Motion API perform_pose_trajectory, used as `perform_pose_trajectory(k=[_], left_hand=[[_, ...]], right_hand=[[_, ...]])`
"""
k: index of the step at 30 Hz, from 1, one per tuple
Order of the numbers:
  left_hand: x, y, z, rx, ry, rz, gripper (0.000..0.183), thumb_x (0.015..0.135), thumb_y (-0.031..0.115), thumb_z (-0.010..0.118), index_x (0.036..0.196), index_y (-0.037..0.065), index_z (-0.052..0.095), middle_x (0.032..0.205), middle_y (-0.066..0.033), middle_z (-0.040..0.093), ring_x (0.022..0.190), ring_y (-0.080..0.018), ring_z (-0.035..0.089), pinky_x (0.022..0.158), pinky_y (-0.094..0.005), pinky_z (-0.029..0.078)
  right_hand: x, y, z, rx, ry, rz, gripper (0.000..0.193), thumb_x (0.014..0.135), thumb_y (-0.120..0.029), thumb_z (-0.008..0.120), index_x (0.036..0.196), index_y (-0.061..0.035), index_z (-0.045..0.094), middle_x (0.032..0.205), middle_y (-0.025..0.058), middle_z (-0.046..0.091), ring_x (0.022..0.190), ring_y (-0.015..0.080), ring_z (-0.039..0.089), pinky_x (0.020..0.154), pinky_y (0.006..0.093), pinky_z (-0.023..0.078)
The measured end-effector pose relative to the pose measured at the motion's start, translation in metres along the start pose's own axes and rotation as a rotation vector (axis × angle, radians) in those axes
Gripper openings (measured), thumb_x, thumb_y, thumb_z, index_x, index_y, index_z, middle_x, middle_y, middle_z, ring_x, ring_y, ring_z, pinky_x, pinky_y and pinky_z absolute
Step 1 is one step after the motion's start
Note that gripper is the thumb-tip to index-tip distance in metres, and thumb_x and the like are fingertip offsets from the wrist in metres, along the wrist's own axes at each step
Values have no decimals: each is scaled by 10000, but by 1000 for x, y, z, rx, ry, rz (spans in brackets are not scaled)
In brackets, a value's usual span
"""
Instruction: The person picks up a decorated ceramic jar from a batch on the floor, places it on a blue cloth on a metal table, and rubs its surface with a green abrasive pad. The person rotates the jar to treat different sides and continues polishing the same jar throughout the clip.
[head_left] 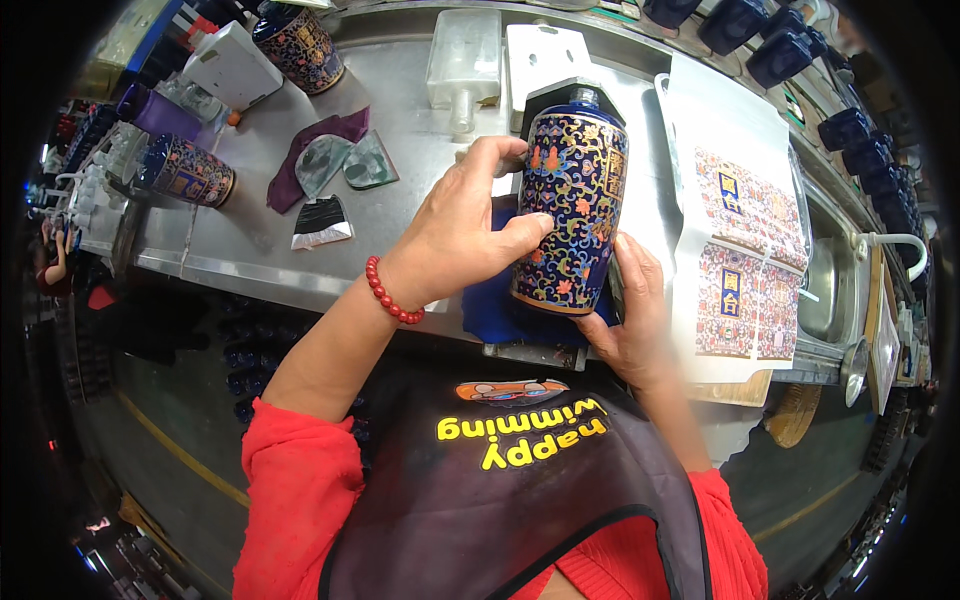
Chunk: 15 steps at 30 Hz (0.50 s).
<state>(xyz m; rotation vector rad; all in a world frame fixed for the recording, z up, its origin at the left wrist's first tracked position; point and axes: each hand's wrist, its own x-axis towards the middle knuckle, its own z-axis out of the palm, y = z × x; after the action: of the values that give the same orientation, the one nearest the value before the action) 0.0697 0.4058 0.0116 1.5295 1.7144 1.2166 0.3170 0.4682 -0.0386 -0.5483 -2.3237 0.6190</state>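
Observation:
A dark blue bottle with a colourful floral scroll pattern and a bare neck stands nearly upright, leaning slightly, in front of me. My left hand, with a red bead bracelet at the wrist, grips its left side; the thumb presses the front and the fingers go behind. Around the lower right side and base curls my right hand, its fingers partly hidden by the bottle. A blue cloth lies beneath, at the counter's front edge. To the right hangs a sheet of printed floral decals on white backing paper.
On the metal counter lie a purple cloth, green-grey scraper pieces and a black-and-silver piece. Two patterned bottles are at left. A clear container stands behind; a sink is at right.

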Motion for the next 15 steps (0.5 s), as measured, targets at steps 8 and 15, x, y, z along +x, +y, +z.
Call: perform_pose_trajectory(k=[8,15], left_hand=[[1,7,-2,75,9,63,606,826,242,743,1288,-53,484,1214,-277,626,1174,-409,616,1023,-452,477],[2,10,-1,234,44,186,593,803,241,735,1262,-58,509,1124,-257,655,1051,-405,644,984,-468,473]], right_hand=[[0,1,0,1,-1,4,834,817,-191,829,1497,11,391,1439,231,491,1321,395,491,1119,469,397],[0,0,0,5,-1,5,842,810,-183,834,1499,11,390,1435,232,491,1320,396,491,1120,470,400]])
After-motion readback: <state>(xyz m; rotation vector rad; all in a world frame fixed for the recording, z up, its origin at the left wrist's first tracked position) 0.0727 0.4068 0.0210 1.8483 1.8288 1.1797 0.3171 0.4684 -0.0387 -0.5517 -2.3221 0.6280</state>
